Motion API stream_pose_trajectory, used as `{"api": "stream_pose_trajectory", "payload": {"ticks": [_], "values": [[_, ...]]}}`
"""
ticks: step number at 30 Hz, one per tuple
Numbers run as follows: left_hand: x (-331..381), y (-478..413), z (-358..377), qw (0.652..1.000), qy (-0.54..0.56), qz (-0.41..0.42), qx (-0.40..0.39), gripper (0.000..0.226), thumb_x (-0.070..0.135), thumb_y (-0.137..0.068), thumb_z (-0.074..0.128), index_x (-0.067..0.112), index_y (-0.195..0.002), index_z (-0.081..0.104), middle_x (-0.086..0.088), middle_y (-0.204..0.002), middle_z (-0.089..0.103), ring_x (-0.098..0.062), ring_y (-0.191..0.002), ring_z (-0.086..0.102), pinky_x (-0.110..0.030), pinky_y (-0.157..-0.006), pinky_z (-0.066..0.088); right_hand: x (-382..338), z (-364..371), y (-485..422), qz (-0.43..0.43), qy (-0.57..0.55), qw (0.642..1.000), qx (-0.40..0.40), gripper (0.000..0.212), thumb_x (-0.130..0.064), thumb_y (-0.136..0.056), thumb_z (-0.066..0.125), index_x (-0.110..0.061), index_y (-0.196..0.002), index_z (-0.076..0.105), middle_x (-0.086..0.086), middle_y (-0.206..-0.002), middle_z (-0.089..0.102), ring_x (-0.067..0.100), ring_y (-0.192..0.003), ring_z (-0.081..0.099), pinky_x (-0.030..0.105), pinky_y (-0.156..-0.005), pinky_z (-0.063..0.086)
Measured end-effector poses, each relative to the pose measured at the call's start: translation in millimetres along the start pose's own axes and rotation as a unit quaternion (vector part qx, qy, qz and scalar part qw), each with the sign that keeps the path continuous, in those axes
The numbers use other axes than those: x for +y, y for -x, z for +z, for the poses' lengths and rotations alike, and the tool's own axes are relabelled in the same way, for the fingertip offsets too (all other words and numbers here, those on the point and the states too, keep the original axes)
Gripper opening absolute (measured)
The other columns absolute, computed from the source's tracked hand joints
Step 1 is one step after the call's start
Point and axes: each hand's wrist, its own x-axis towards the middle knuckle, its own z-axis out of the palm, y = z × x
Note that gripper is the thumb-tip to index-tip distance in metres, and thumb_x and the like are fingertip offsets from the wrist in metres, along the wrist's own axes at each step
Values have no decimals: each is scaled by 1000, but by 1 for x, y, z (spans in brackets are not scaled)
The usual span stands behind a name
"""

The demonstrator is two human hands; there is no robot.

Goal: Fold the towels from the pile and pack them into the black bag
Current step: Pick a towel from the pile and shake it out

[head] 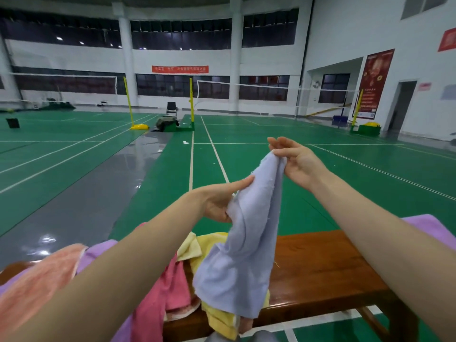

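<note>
While the right hand (299,162) pinched the pale lilac cloth towel (243,245) above the brown wooden counter (320,272), the left hand's (219,202) grip, holding an edge, probably needed to find a second corner.

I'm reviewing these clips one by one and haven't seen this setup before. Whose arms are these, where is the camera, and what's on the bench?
There is no machine: a person wears a camera on the head, looking forward and down at their own hands. The right hand pinches the top of a lavender towel; the left hand holds its edge lower down. Below, a wooden bench carries a pile of pink, yellow and purple towels. Behind is a green sports court. No black bag shows.
</note>
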Motion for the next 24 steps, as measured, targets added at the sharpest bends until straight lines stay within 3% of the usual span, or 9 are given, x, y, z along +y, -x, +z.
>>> {"api": "stream_pose_trajectory", "payload": {"ticks": [2, 4, 9, 11, 14, 17, 19, 21, 24], "values": [[-3, -2, 4, 1000, 6, 19, -7, 58, 60, -73, 57, 7, -96, 63, -8, -90, 67, -21, -86, 63, -33, -87, 50, -1, 3, 1, -1, 39, 999, -21, 30, 19, -84, 46, -10, -85, 56, -2, -79, 72, 11, -87, 62, 19, -68, 55], [2, 0, 7, 998, 17, 60, -9, 49, 51, -76, 59, 8, -100, 62, -8, -93, 66, -21, -90, 61, -35, -93, 46, -3, 5, 2, -4, 82, 996, -36, 29, 17, -83, 49, -10, -86, 57, -2, -83, 70, 11, -87, 62, 20, -69, 54], [22, 15, 7, 987, -45, 153, 36, 15, 17, -92, 54, 7, -97, 63, -3, -84, 70, -11, -74, 67, -22, -71, 56, -15, 0, -2, -14, 160, 986, -35, 31, 20, -80, 51, -9, -89, 59, 3, -94, 68, 14, -93, 62, 20, -76, 52], [33, 25, 3, 967, -120, 199, 107, 12, 15, -90, 58, 5, -95, 64, -3, -85, 69, -11, -73, 65, -20, -67, 56, -22, -4, -5, -7, 206, 978, -16, 29, 19, -79, 54, -3, -98, 60, 9, -107, 63, 18, -100, 58, 21, -82, 50], [54, 40, -8, 907, -236, 280, 208, 18, 21, -88, 62, 9, -101, 67, -1, -96, 68, -13, -85, 65, -22, -78, 55, -33, -11, -7, 49, 304, 951, 14, 42, 11, -78, 63, 6, -119, 56, 13, -119, 57, 20, -109, 53, 22, -87, 46], [73, 53, -8, 866, -280, 340, 238, 21, 23, -88, 62, 12, -104, 69, 3, -95, 68, -8, -83, 64, -15, -72, 52, -45, -9, -3, 93, 368, 925, -25, 44, 5, -77, 67, 6, -119, 58, 9, -116, 62, 16, -107, 57, 14, -77, 53], [83, 57, -7, 840, -302, 365, 264, 21, 21, -88, 62, 9, -105, 69, 5, -89, 67, -3, -76, 62, -10, -66, 50, -54, -2, 2, 100, 397, 910, -70, 39, 7, -77, 65, 2, -115, 61, 4, -106, 67, 9, -95, 62, 11, -71, 54], [90, 61, -9, 819, -313, 388, 284, 19, 19, -89, 61, 8, -102, 69, 6, -84, 66, 2, -69, 61, -7, -62, 49, -63, 3, 4, 57, 430, 899, -62, 36, 14, -76, 63, 4, -111, 63, 3, -93, 68, 7, -81, 64, 8, -64, 52], [96, 69, -8, 815, -327, 400, 264, 14, 16, -88, 63, 7, -98, 69, 3, -81, 66, 4, -60, 62, -10, -59, 49, -75, 7, 1, -57, 439, 896, 20, 33, 17, -73, 63, 8, -106, 64, 6, -87, 65, 12, -79, 61, 11, -65, 52]]}}
